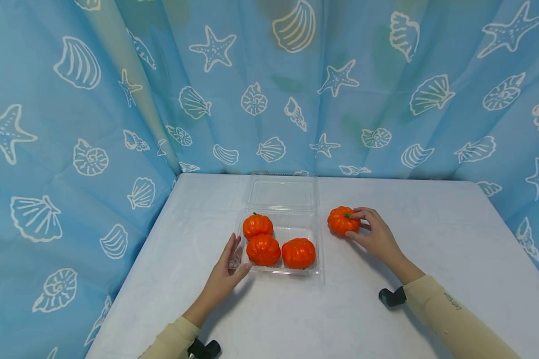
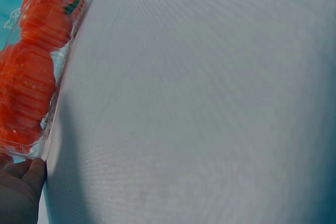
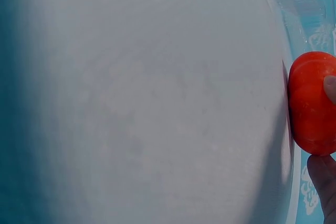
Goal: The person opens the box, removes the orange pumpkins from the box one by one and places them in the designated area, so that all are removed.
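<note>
A clear plastic clamshell container (image 1: 283,270) lies with its lid folded back on the white table. Inside it sit three small orange toy pumpkins (image 1: 263,250), two along the left side and one at front right. My left hand (image 1: 222,274) holds the container's left front corner, thumb at the front edge and fingers along the side. Right of the container, my right hand (image 1: 377,239) grips another orange pumpkin (image 1: 340,222) with a green stem. The thumb (image 3: 321,174) touches its near side in the right wrist view, and a fingertip lies on top.
The container's transparent lid (image 1: 282,193) lies behind its base, near the table's back edge. A blue curtain (image 1: 260,60) with white shell and starfish prints hangs behind and beside the white table (image 1: 453,239). Black wrist devices (image 1: 392,297) sit at both sleeves.
</note>
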A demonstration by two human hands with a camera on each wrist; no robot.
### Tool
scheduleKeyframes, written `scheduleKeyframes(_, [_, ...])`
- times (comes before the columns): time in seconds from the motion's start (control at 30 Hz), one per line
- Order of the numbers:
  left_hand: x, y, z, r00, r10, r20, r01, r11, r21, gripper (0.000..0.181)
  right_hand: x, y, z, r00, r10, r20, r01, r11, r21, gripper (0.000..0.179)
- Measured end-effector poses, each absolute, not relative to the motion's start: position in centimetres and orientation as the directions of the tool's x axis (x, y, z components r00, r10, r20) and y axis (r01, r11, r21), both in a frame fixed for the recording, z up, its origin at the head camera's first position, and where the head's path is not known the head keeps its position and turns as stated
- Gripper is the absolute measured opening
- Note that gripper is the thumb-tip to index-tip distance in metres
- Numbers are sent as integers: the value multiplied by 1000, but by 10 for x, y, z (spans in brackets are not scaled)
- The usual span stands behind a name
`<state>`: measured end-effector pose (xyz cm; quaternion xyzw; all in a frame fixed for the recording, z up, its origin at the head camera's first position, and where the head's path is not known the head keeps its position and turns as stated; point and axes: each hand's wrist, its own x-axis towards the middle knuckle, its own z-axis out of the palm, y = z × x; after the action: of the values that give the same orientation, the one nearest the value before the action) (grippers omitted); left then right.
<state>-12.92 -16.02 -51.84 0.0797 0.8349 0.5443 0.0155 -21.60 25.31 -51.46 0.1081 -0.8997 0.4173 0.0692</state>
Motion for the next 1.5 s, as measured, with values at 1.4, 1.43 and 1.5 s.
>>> scheduleKeyframes(1.4, [-126,-159,-510,-987,149,53,109,393,913,89,-192,227,-475,-909,-208,362,-410,608,-680,40])
scheduleKeyframes(1.43, [-126,-159,-510,-987,149,55,110,390,914,89,-191,225,-474,-909,-215,357,-411,604,-683,41])
scheduleKeyframes(1.5, [-126,-158,-509,-987,151,57,111,383,917,89,-190,221,-470,-914,-225,336,-402,600,-692,41])
